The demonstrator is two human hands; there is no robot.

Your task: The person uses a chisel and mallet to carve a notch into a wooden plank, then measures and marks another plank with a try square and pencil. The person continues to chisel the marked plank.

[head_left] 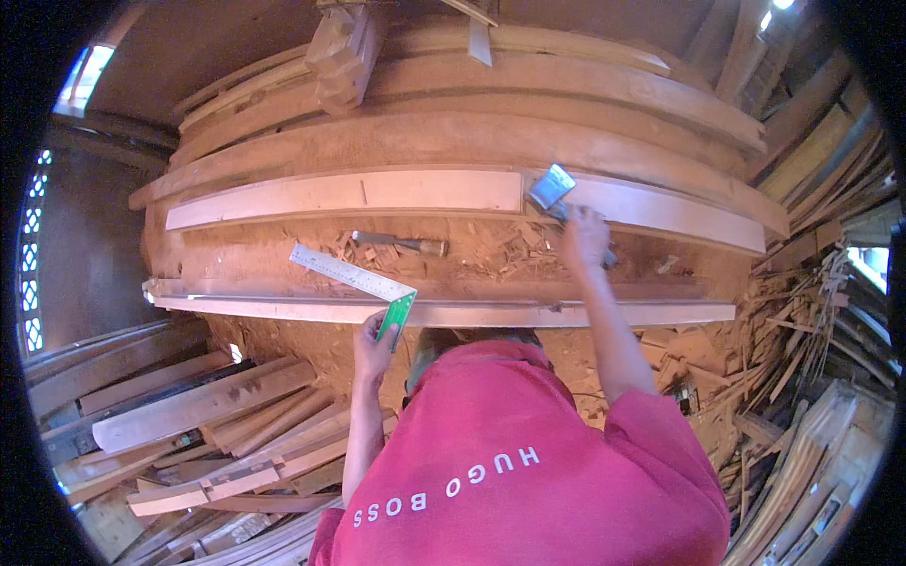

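Observation:
My left hand (374, 347) is closed round the green handle of a try square (400, 319). The square's steel blade (340, 269) points up and left over the bench, past a narrow wooden strip (491, 314) at the near edge. My right hand (587, 236) grips a hand tool (551, 187) with a broad, shiny metal head; its exact kind is unclear. That head is over the gap between two pale boards, one on the left (434, 191) and one on the right (675, 212). A chisel (401, 243) lies among wood chips, beyond the square's blade.
Long planks (453, 137) lie along the far side, with a bundle of wooden blocks (340, 61) on them. Shavings (514, 247) litter the bench. Stacked offcuts (208, 406) fill the lower left; thin scraps (802, 311) and more boards crowd the right.

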